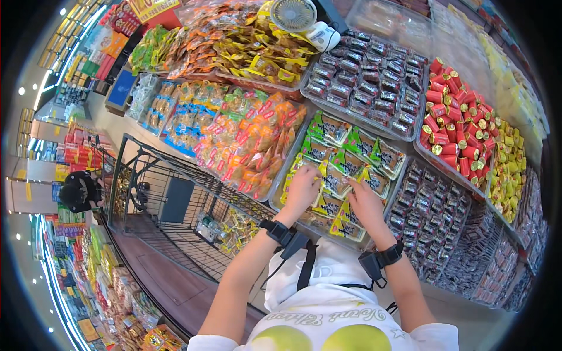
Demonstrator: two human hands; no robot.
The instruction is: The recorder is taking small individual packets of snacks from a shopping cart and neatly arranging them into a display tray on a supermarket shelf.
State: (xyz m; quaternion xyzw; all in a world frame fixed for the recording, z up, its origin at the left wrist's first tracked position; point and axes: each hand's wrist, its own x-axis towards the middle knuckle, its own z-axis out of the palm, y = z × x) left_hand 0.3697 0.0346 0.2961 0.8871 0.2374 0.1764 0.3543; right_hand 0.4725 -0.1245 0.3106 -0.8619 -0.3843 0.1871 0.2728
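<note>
Flat snack packets [327, 153] with green or yellow corners and dark writing lie in rows in a clear plastic bin [275, 198] in front of me. My left hand [304, 186] is over the bin's left half, its fingers curled at the edge of a yellow-cornered packet [336, 180]. From the other side my right hand [365, 202] reaches to the same packet, thumb and fingers close together at its right edge. The fingertips are partly hidden. More yellow-cornered packets [347, 223] lie below, nearer my body. Both wrists wear black strapped devices.
Left of the bin stands a wire shopping cart [175, 219] holding small yellow packets [239, 230]. Neighbouring bins hold orange-wrapped snacks [250, 145], dark-wrapped pieces [364, 83] and red rolls [456, 123]. A small fan [293, 15] stands at the back. Another person [81, 191] is at far left.
</note>
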